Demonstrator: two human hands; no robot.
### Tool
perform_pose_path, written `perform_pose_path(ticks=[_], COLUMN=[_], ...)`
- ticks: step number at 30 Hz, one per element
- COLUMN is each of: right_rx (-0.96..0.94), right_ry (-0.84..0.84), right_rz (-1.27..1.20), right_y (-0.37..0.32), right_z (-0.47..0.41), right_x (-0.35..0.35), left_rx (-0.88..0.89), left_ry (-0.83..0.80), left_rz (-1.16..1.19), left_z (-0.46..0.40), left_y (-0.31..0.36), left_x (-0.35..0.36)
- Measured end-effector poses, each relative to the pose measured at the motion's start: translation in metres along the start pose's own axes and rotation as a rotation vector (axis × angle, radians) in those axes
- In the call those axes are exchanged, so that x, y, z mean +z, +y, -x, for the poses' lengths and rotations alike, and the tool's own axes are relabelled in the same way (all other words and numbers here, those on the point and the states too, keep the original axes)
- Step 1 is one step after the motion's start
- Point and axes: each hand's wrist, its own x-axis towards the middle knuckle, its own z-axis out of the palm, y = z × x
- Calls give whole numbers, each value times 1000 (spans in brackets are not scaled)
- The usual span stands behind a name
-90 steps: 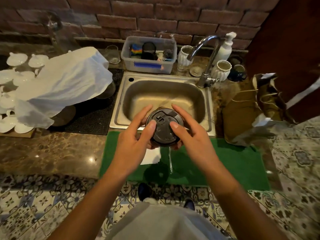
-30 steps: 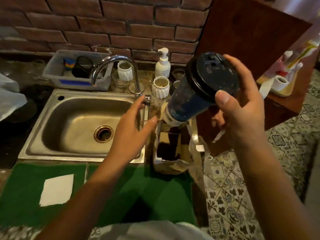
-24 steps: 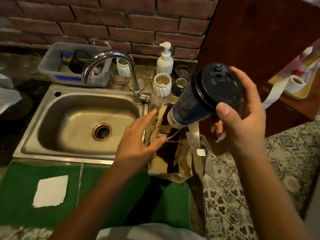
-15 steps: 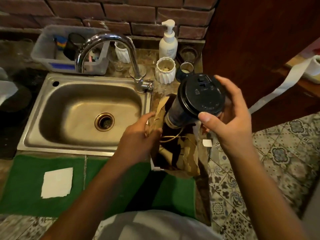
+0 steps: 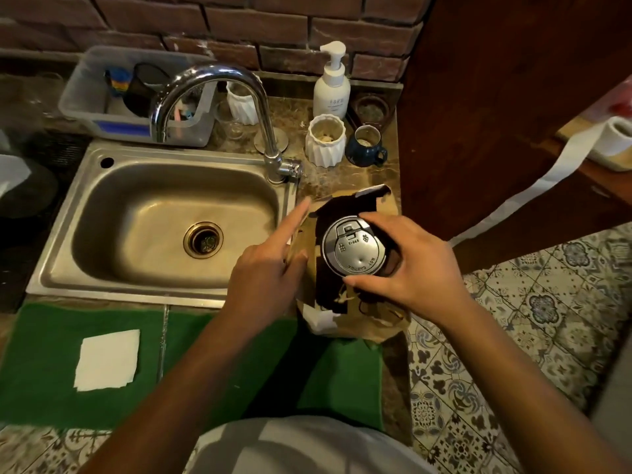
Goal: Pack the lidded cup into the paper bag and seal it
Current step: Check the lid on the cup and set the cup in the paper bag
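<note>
While my right hand (image 5: 415, 268) keeps its grip closed around the rim of the lidded cup (image 5: 354, 246), the cup stands upright in the open mouth of the paper bag (image 5: 362, 323), centre-right of the frame, lid facing up. My left hand (image 5: 265, 268) pinches the bag's left edge between thumb and curled fingers, index finger pointing toward the faucet (image 5: 219, 97). Bag sits on the counter (image 5: 307, 114) just right of the sink (image 5: 164, 217). White napkin (image 5: 107, 359) lies on the green mat (image 5: 41, 364), lower left.
</note>
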Motion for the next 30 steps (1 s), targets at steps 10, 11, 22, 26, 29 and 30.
perform_pose_path(ticks=[10, 11, 22, 26, 29, 30], right_rx=[29, 36, 79, 109, 109, 104], right_ry=[-168, -177, -225, -235, -210, -201], right_rz=[402, 424, 547, 595, 584, 574], right_y=[-3, -3, -21, -24, -26, -26], right_z=[-25, -27, -43, -51, -50, -49], right_x=[18, 19, 31, 34, 35, 34], left_rx=[9, 7, -9, -26, -53, -61], left_ry=[-39, -35, -26, -14, -14, -15], left_rz=[-19, -23, -44, -45, -37, -29], left_z=[-2, -3, -7, -8, -8, -8], left_y=[-1, -3, -3, -2, -2, -2], left_x=[-2, -1, 0, -1, -3, -3])
